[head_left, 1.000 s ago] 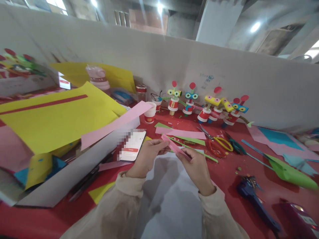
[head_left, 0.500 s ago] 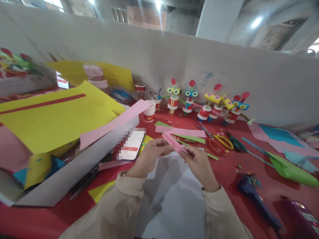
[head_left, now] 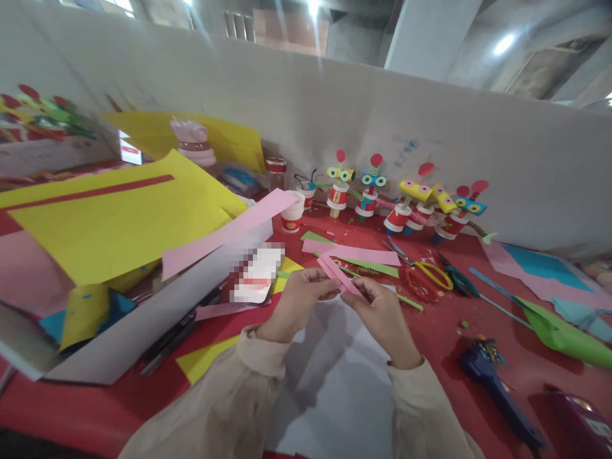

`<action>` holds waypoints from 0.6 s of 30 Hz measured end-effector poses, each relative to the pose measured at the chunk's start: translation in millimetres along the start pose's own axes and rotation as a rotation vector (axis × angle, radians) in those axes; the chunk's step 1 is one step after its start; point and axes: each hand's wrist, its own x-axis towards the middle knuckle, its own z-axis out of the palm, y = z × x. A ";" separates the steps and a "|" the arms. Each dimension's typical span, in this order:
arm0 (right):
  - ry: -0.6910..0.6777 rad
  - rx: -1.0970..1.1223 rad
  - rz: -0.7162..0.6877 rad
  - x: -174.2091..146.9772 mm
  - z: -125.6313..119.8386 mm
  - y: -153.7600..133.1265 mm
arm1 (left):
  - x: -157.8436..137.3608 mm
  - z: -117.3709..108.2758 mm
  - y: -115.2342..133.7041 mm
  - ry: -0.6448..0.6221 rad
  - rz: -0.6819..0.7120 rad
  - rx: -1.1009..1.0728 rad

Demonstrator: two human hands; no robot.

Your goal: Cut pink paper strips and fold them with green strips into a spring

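A folded pink paper strip (head_left: 338,272) is held in the air between both hands, slanting down to the right. My left hand (head_left: 306,294) pinches it along its left side, fingers closed. Farther down, my right hand (head_left: 377,312) grips the lower right end between thumb and fingers. Below the hands lies a white sheet (head_left: 344,382). Just beyond the strip, a flat pink strip (head_left: 354,252) rests across green paper pieces (head_left: 382,269), and a small coiled paper spring (head_left: 367,270) lies close by.
Scissors (head_left: 425,271) and pliers (head_left: 459,275) lie right of the hands, with a dark blue glue gun (head_left: 500,389) nearer. Paper-cup figures (head_left: 338,196) line the wall. At left are a phone (head_left: 262,271), a white box (head_left: 143,319) and yellow sheets (head_left: 115,223).
The left fingers have shifted down along the pink strip, and its upper end looks more spread. The whole view has turned slightly left.
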 end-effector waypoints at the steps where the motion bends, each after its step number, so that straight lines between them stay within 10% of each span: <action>1: -0.003 -0.012 0.001 0.2 -0.3 0.2 | -0.4 -0.2 0.6 -0.008 0.004 0.007; 18: -0.172 -0.073 0.153 4.6 -4.9 -5.1 | 1.4 -4.7 4.8 -0.015 0.008 0.004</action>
